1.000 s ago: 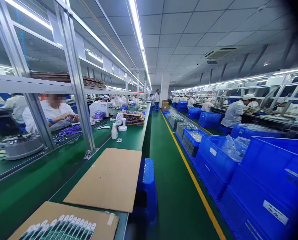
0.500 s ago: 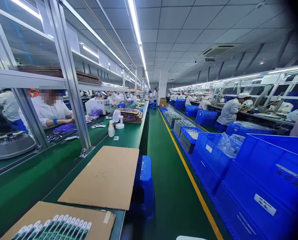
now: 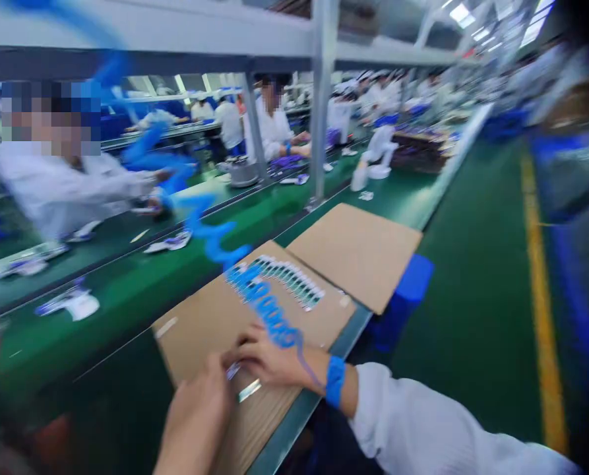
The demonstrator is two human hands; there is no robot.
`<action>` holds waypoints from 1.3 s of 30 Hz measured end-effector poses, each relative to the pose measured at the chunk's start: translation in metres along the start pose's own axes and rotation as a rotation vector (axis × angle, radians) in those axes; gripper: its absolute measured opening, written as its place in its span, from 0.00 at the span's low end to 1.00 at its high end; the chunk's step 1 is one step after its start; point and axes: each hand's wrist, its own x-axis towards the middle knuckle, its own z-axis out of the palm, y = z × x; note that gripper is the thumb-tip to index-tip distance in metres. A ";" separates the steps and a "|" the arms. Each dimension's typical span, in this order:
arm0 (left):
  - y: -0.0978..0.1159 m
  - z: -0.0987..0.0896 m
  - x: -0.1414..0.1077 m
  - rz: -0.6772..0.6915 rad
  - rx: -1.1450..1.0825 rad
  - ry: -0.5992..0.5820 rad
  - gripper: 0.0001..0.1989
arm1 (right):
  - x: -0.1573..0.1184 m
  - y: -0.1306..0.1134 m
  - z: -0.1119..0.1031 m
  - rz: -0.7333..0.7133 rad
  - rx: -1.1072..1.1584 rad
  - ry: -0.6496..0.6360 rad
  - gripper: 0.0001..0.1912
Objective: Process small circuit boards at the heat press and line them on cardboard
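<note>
My left hand [image 3: 200, 402] and my right hand [image 3: 269, 355] meet at the fingertips above the near cardboard sheet [image 3: 200, 330]. Both are closed, fingers bent inward, and somewhat blurred. A small whitish-purple piece [image 3: 233, 371] shows between them; its kind is unclear and fingers cover most of it. Just below my right fingers lies a small green-and-white strip [image 3: 249, 390] on the cardboard. Farther up the same sheet, several green circuit board strips [image 3: 289, 280] with white ends stand in slanting rows. A blue wrist strap [image 3: 335, 381] with a coiled blue cord [image 3: 269, 310] circles my right wrist.
A second cardboard sheet [image 3: 358, 254] lies beyond, above a blue stool [image 3: 405, 290]. A spray bottle [image 3: 359, 175] and white fan [image 3: 382, 148] stand farther along. Across the green belt [image 3: 140, 277], holding white gun-shaped parts [image 3: 76, 300], a co-worker [image 3: 66, 185] handles something.
The view has swung left and down toward the bench. Both my hands, the wrist strap and its coiled cord have come into sight over the near cardboard.
</note>
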 end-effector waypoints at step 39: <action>-0.006 0.004 -0.024 -0.121 -0.101 0.082 0.12 | -0.007 0.013 0.026 -0.053 0.095 0.162 0.11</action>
